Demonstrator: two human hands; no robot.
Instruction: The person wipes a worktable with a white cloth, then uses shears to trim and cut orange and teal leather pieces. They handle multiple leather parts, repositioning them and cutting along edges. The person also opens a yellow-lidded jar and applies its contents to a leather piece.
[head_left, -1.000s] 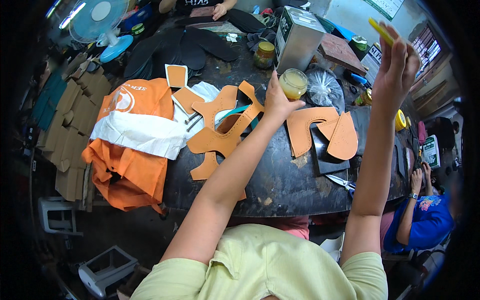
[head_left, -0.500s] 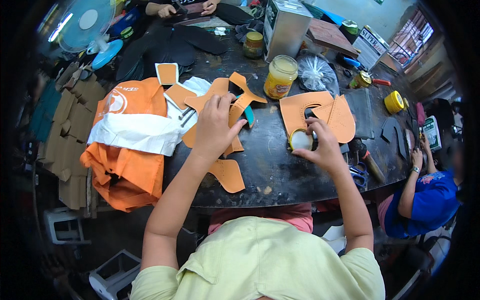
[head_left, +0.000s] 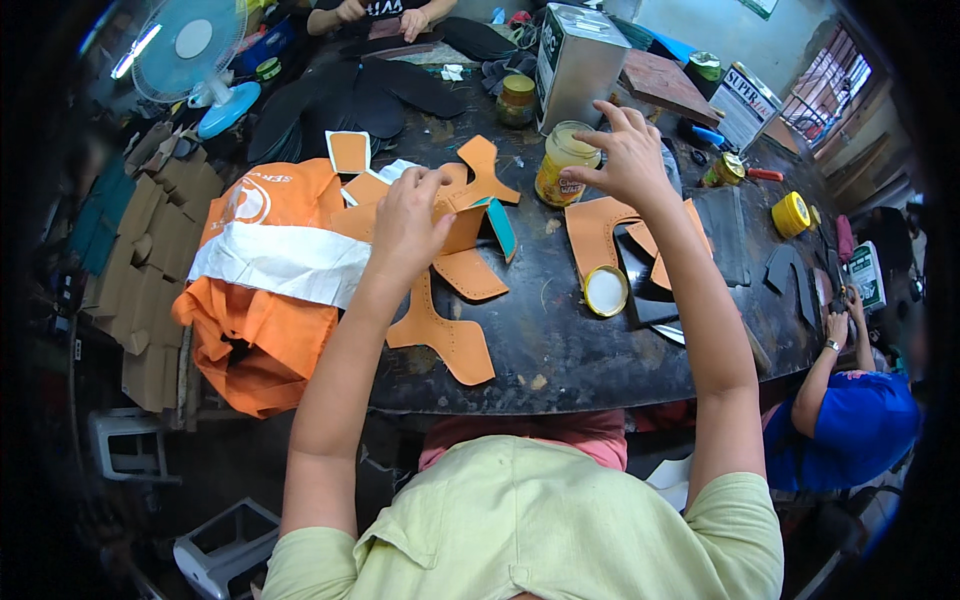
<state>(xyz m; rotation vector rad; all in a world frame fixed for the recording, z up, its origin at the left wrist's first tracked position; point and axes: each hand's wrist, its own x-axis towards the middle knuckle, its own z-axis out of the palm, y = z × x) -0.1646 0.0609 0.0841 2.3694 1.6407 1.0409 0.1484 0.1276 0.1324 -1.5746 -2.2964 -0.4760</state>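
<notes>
My right hand (head_left: 628, 160) is raised at the yellow-labelled glass jar (head_left: 566, 165), thumb and fingers spread, its fingertips overlapping the jar in view. The jar stands uncovered, with pale yellowish contents. Its round lid (head_left: 605, 291) lies on the table, white inside with a yellow rim. Over a loose heap of tan leather-like cut pieces (head_left: 470, 285) with punched holes is my left hand (head_left: 408, 220), fingers bent and thumb apart. One folded piece with a teal face (head_left: 501, 228) stands up beside it. More tan cut pieces (head_left: 597, 230) lie under my right forearm, partly hidden.
An orange bag with white cloth (head_left: 270, 320) lies at the table's left edge. Behind are black sole-shaped sheets (head_left: 330, 105), a square metal can (head_left: 578, 65) and a small brown jar (head_left: 516, 101). A yellow tub (head_left: 790, 214) stands right. Other people work at the far side and right.
My right hand has let go of the lid, leaving it on the table, and moved up to the jar. My left hand has drawn slightly left; the tan pieces near it have shifted.
</notes>
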